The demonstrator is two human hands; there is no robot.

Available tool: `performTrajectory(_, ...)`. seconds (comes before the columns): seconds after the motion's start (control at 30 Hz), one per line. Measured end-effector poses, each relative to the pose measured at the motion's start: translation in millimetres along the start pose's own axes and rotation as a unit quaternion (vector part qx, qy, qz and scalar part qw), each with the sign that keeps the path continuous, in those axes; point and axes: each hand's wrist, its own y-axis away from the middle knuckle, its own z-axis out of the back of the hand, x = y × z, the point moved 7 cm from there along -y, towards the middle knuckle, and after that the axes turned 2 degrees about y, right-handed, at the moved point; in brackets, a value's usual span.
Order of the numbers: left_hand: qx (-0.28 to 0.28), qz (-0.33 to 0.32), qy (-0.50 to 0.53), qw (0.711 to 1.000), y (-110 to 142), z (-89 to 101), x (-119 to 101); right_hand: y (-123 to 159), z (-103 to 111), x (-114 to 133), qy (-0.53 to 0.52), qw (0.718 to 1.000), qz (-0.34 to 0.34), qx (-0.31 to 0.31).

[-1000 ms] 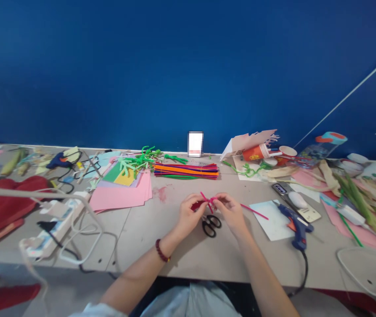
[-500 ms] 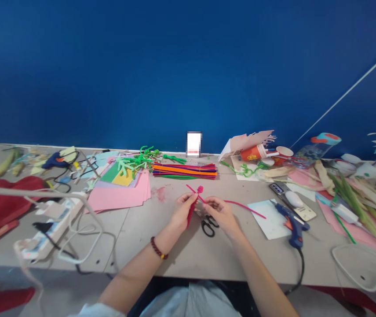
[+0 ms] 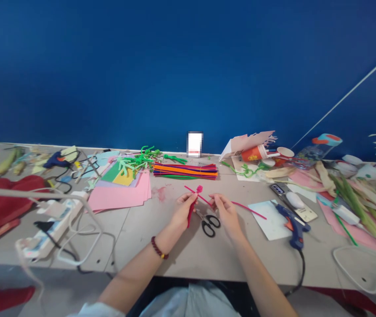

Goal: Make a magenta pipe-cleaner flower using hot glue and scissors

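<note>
My left hand (image 3: 183, 210) is closed, pinching a pink pipe cleaner piece whose small coiled knob (image 3: 199, 189) stands above the thumb. Dark pink strands (image 3: 191, 215) hang below those fingers. A straight pink pipe cleaner (image 3: 203, 199) crosses at the knob and slants down to my right hand (image 3: 225, 213), whose fingers are closed on its end. Black-handled scissors (image 3: 208, 229) lie on the table between my wrists, blades partly hidden. Another pink length (image 3: 250, 210) runs along the table from behind my right hand; whether it is separate I cannot tell.
A bundle of coloured pipe cleaners (image 3: 185, 171) lies ahead, beside green twisted pieces (image 3: 144, 157) and pink paper (image 3: 118, 196). On the right are a glue gun (image 3: 296, 226), a phone (image 3: 306, 213) and corn husks (image 3: 352, 198). A power strip (image 3: 56, 226) with cables sits left.
My hands have drawn apart, the left tilting so the coiled knob points up. My right hand has slid outward along the straight pipe cleaner, and more of the scissors shows.
</note>
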Motion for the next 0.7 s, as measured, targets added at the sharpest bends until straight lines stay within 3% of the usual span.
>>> performTrajectory(0.1,-0.004,-0.006,-0.010,1.000,0.1,0.3,-1.1,-1.0,2.8,0.3,-0.037,0.999,-0.017,-0.005)
performTrajectory(0.23,0.000,-0.004,-0.016,1.000,1.4,-1.1,-0.7,-0.3,-4.5,-5.7,-0.026,0.997,-0.062,0.041)
performTrajectory(0.33,0.006,-0.004,-0.020,1.000,1.8,-2.0,0.4,0.4,-9.4,-8.6,0.004,0.996,-0.056,0.066)
performTrajectory(0.7,0.012,-0.007,-0.033,0.999,2.0,-1.9,3.1,-3.6,-2.7,-11.1,0.044,0.997,-0.032,0.050)
